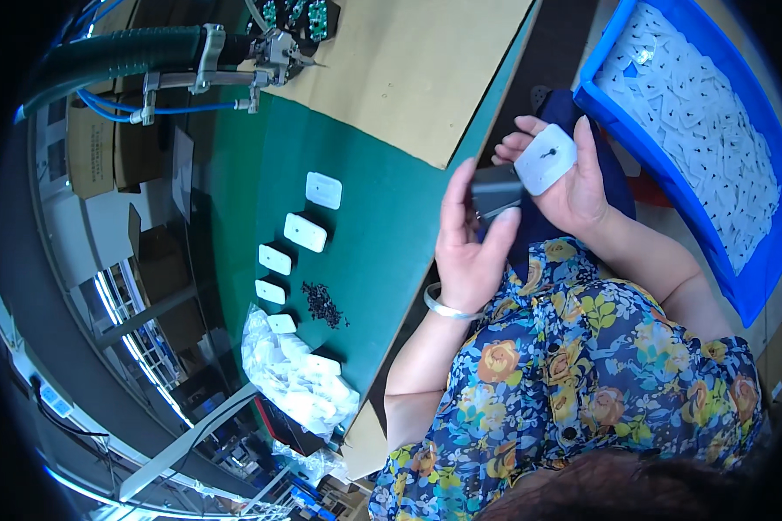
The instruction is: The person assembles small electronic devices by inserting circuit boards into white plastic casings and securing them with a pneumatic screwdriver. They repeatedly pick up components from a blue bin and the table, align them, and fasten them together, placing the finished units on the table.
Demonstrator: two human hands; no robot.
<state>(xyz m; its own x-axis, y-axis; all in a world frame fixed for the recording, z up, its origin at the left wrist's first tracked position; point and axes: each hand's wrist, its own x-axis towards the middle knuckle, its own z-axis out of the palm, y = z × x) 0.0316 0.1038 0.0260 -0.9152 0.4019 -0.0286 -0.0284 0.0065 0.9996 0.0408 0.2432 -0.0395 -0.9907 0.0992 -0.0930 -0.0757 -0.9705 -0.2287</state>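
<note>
Now both hands are occupied, just off the middle of the view, toward two o'clock. The left hand [476, 233], with a silver bangle [447, 306] at its wrist, has its thumb and fingers closed around a black block [498, 187]; the block is a little blurred. The right hand [573, 191] is further toward two o'clock. Its fingers are bent behind a white plate [543, 163], its thumb stands along the right edge, and so the plate is held in the hand, with a small dark piece [549, 153] on its face. The block is just beside the plate's left edge; whether the two touch, I cannot tell.

On the green table [369, 204], several white rounded pieces [306, 233] are lying in a curved row from ten to eight o'clock. Near this row, at eight o'clock, lies a pile of small black parts [323, 306]. At seven o'clock rests a clear plastic bag [291, 369] with white contents.

Toward two o'clock, beyond the right hand, a blue bin [750, 300] is filled with many white flat pieces [699, 130] bearing dark marks. A brown sheet [408, 78] covers the table at twelve o'clock, and a metal nozzle [300, 61] points over it from eleven o'clock.
</note>
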